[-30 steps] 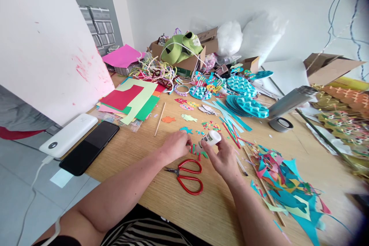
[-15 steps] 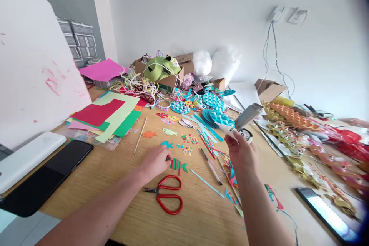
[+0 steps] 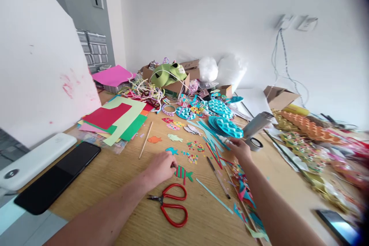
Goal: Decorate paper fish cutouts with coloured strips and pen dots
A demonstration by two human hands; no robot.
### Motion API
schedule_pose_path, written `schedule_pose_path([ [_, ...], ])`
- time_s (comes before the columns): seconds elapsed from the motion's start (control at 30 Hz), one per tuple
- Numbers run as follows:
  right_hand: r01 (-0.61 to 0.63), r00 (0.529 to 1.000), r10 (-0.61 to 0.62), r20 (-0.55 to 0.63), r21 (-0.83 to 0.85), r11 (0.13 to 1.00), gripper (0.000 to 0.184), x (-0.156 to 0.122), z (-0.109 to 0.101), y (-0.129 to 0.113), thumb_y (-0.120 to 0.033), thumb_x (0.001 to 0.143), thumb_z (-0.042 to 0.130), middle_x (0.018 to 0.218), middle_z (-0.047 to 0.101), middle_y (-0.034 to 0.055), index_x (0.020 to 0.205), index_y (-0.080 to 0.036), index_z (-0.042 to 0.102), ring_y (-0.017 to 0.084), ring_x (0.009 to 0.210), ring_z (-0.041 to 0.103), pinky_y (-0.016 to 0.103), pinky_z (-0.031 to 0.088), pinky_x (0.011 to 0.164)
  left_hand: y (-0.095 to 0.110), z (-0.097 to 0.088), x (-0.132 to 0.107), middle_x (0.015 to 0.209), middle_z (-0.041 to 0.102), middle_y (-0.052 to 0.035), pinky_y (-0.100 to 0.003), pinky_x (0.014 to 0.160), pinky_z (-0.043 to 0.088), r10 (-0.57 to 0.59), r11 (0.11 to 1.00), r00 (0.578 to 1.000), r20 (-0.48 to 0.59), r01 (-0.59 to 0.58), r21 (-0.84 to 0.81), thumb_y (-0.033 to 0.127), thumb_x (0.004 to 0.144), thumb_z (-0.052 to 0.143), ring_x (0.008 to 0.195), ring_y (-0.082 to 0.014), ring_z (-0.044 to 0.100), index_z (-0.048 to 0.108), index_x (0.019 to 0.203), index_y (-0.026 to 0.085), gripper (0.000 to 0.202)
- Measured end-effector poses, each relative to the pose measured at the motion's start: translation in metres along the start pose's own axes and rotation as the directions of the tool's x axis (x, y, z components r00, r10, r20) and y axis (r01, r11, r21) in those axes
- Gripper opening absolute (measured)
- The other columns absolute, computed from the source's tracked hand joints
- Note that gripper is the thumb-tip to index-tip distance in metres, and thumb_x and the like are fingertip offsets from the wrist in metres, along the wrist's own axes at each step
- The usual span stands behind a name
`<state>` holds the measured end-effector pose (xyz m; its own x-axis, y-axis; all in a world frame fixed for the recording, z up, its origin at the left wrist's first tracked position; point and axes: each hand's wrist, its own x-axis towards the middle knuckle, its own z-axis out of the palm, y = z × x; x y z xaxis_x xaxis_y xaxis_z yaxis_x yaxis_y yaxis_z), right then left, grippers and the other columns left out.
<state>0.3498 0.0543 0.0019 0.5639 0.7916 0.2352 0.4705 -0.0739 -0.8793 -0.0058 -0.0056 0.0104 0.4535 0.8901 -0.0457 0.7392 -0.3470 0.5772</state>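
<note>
My left hand [image 3: 162,168] rests on the table with its fingers curled in. Its fingertips are at the head end of a green paper fish [image 3: 183,173] with red stripes; whether they pinch anything is hidden. Just beyond it lies a blue paper fish [image 3: 172,151]. My right hand [image 3: 241,150] is closed around a white glue bottle [image 3: 223,138], whose pale nozzle points left; most of the bottle is hidden. Beside that hand are a roll of grey tape [image 3: 255,144] and the stacked blue scalloped pieces [image 3: 226,127]. Red-handled scissors [image 3: 173,203] lie nearer me.
Orange [image 3: 155,139] and pale green [image 3: 175,138] paper fish lie past my left hand, by a wooden stick [image 3: 145,140]. A pen [image 3: 218,177], paper strips and confetti dots [image 3: 192,157] cover the middle. Coloured paper [image 3: 135,127] and a black phone [image 3: 57,177] lie left; a silver cylinder [image 3: 258,123] right.
My right hand has lowered the glue bottle toward the table, beside the blue pieces. My left hand stays by the striped fish. The whole view has shifted slightly.
</note>
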Motion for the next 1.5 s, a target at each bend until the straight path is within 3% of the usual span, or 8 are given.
schedule_pose_path([
  [0.13,0.311,0.95,-0.304,0.066,-0.179,0.933,0.028,-0.019,0.021,-0.03,-0.039,0.054,0.079,0.085,0.067,0.0129,0.073,-0.023,0.066,0.031,0.093,0.056,0.042,0.044,0.072,0.001,0.0,-0.001,0.088,0.071,-0.0033,-0.027,0.078,0.048,0.0,1.0,1.0,-0.004,0.0,0.002,0.018,0.075,0.061,0.086,-0.0192,0.066,0.073,0.081,0.022,0.014],
  [0.23,0.716,0.678,-0.641,0.36,-0.127,0.686,0.019,-0.06,0.068,-0.08,-0.04,0.079,0.062,0.091,0.067,0.0107,0.088,-0.024,0.065,0.029,0.092,0.06,0.046,0.046,0.081,0.0,0.0,-0.002,0.087,0.071,-0.0042,-0.029,0.077,0.049,0.009,1.0,1.0,-0.018,-0.009,-0.011,0.016,0.074,0.062,0.085,-0.0214,0.066,0.072,0.078,0.021,0.012],
  [0.33,0.804,0.358,-0.711,0.605,0.187,0.564,0.007,-0.107,0.13,-0.132,-0.03,0.084,0.059,0.08,0.068,0.0048,0.082,-0.025,0.063,0.021,0.082,0.063,0.038,0.049,0.078,-0.001,0.002,-0.002,0.084,0.072,-0.0046,-0.029,0.074,0.049,0.017,1.0,0.999,-0.029,-0.018,-0.025,0.013,0.074,0.059,0.081,-0.0209,0.066,0.071,0.076,0.02,0.014],
  [0.57,0.758,0.276,-0.744,0.608,0.339,0.557,0.04,-0.138,0.226,-0.181,-0.05,0.078,0.064,0.054,0.057,-0.0054,0.052,-0.026,0.044,0.008,0.061,0.061,0.026,0.052,0.066,-0.002,0.005,0.001,0.085,0.072,-0.0043,-0.031,0.072,0.049,-0.005,1.0,1.0,-0.019,0.005,0.001,0.011,0.074,0.056,0.08,-0.0214,0.065,0.066,0.074,0.023,0.016],
  [0.83,0.696,0.375,-0.677,0.634,0.29,0.657,0.037,-0.119,0.228,-0.194,-0.033,0.065,0.077,0.054,0.059,-0.0053,0.051,-0.028,0.044,0.011,0.059,0.061,0.03,0.055,0.066,-0.002,0.0,-0.001,0.088,0.071,-0.0057,-0.029,0.076,0.048,0.043,0.999,0.999,0.005,-0.043,0.016,0.014,0.079,0.052,0.085,-0.0206,0.065,0.07,0.078,0.02,0.018],
  [1.2,0.314,0.898,-0.406,0.17,0.401,0.861,0.007,-0.132,0.051,-0.154,-0.025,0.084,0.054,0.074,0.064,-0.0011,0.082,-0.021,0.049,0.013,0.056,0.064,0.029,0.053,0.055,-0.003,0.001,0.003,0.091,0.07,-0.0043,-0.026,0.077,0.048,0.005,0.999,0.999,0.038,-0.006,0.041,0.017,0.077,0.057,0.085,-0.0183,0.065,0.073,0.083,0.021,0.017],
  [1.33,0.096,0.932,-0.229,0.282,0.418,0.903,0.023,-0.17,0.048,-0.114,-0.04,0.085,0.058,0.072,0.065,0.0011,0.087,-0.018,0.053,0.015,0.055,0.065,0.029,0.053,0.054,-0.005,0.004,0.003,0.089,0.071,-0.0029,-0.025,0.077,0.048,-0.004,0.999,1.0,0.028,0.002,0.051,0.019,0.078,0.059,0.084,-0.0173,0.065,0.072,0.082,0.022,0.014],
  [1.5,0.27,0.911,-0.306,0.275,0.161,0.949,0.025,-0.186,0.063,-0.093,-0.043,0.093,0.045,0.069,0.063,0.0019,0.085,-0.02,0.05,0.016,0.061,0.065,0.027,0.05,0.058,-0.004,0.004,0.003,0.085,0.072,-0.0023,-0.025,0.076,0.048,-0.017,0.999,0.999,0.03,0.015,0.046,0.021,0.078,0.062,0.081,-0.0167,0.066,0.071,0.082,0.022,0.01],
])
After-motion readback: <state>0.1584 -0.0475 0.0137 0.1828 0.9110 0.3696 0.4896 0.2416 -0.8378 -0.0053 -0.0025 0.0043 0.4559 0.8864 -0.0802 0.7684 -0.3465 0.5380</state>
